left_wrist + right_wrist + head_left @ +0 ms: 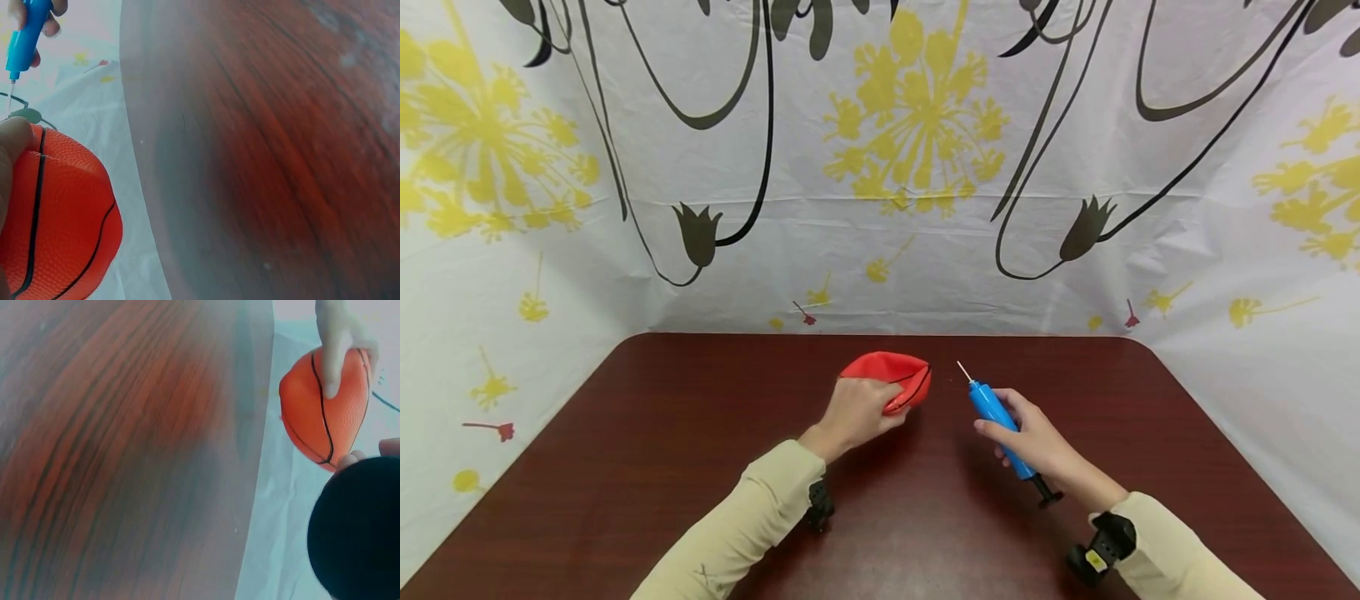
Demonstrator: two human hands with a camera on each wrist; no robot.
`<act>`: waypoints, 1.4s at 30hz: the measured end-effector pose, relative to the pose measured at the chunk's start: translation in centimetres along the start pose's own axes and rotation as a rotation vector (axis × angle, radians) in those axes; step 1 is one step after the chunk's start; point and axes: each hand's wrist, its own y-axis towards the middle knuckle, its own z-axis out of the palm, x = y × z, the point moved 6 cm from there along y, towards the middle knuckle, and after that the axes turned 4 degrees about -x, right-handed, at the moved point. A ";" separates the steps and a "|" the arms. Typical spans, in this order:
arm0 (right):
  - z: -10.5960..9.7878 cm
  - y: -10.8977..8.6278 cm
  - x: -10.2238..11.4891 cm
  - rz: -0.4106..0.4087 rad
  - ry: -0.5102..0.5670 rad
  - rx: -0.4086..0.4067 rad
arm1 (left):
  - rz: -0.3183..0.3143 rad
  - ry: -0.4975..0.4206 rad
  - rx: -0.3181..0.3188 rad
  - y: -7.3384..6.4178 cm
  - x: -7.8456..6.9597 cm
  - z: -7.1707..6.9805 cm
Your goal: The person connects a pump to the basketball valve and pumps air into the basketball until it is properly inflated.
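Observation:
A partly deflated red-orange toy basketball (pixel 880 367) with black lines is caved in on one side. My left hand (pixel 862 410) grips it over the table, thumb pressed against its skin. To the right, my right hand (pixel 1033 435) holds a blue hand pump (pixel 990 407) by its barrel. A thin needle (pixel 964 371) at the pump's tip points up and toward the ball, with a gap between them. The pump's black handle (pixel 1047 492) is at its lower end. In the right wrist view a round black shape (pixel 359 531) hides most of the right hand.
The dark reddish-brown table (pixel 625 442) has rounded far corners. A white cloth (pixel 820 258) printed with yellow and grey plant shapes hangs behind and along both sides. Black camera mounts (pixel 1103 546) are strapped on both wrists.

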 end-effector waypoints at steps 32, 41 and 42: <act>6.4 -1.8 3.1 -0.094 0.059 0.321 | 0.128 0.149 -0.104 -0.2 -0.4 -2.8; 7.7 -2.3 3.5 -0.136 0.098 0.430 | 0.148 0.166 -0.140 -0.3 -0.3 -2.8; 7.9 -2.3 3.5 -0.142 0.101 0.436 | 0.148 0.165 -0.143 -0.2 -0.3 -2.8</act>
